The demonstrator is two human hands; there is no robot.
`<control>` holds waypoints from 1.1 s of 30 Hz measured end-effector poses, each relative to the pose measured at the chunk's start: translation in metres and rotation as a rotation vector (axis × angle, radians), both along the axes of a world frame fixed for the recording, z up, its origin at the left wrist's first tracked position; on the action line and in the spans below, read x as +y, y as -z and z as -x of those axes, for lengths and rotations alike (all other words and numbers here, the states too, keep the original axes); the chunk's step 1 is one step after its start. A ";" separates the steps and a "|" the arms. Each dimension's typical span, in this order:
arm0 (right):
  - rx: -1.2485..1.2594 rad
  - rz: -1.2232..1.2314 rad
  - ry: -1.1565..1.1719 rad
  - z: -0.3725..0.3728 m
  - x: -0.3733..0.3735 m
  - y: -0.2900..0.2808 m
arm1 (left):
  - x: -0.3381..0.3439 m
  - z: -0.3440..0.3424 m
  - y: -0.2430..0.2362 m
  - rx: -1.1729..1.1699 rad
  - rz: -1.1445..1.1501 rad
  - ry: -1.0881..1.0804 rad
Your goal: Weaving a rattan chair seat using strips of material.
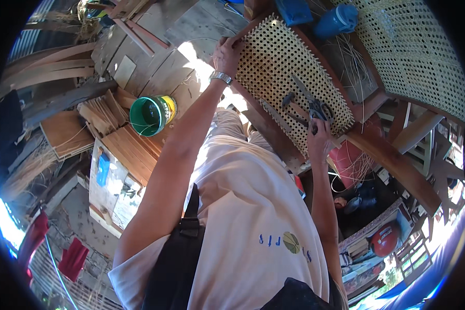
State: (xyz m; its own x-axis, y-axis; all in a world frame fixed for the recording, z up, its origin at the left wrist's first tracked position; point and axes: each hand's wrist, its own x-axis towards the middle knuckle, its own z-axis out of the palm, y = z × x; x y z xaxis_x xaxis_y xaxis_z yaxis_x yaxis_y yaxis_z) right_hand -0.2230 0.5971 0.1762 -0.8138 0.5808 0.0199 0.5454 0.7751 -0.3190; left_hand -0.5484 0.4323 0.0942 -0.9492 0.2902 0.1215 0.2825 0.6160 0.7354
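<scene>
A wooden frame with a woven cane panel (pixel 279 62) lies in front of me, tilted across my lap. My left hand (pixel 227 51), a metal watch on its wrist, grips the far left edge of the frame. My right hand (pixel 319 137) rests on the near right part of the panel and holds scissors (pixel 315 106) by their dark handles, blades pointing up over the weave. A small hammer (pixel 290 103) and another thin tool lie on the cane beside the scissors.
A green bucket (pixel 151 114) stands on wooden boards to the left. A second woven cane panel (pixel 418 57) sits at the upper right, with blue containers (pixel 336 20) behind it. Loose cane strands, wood slats and clutter surround the work spot.
</scene>
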 end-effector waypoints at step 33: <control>-0.182 0.052 0.220 0.034 -0.040 0.003 | 0.003 0.032 0.010 0.059 -0.247 -0.134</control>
